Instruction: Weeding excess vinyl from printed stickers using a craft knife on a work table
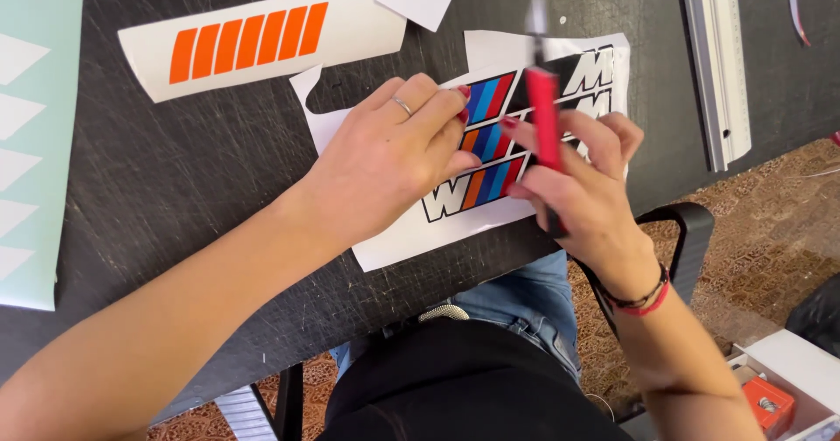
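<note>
I see my left hand (385,165) pressed flat, fingers together, on a glossy striped sticker sheet (490,143) — right hand (586,187) clamped on a slim red knife (544,126) — scratched black tabletop (201,170).

Under the left hand (385,165) lies a white sticker sheet (420,231) with slanted blue, purple-looking and red stripes edged in black. The right hand (586,192), with red-painted nails and a red-and-black wristband (643,301), grips a red craft knife (544,122). Beyond the hands, a white sheet (350,34) bears orange bars. The tabletop (175,170) is black with pale scratches.
</note>
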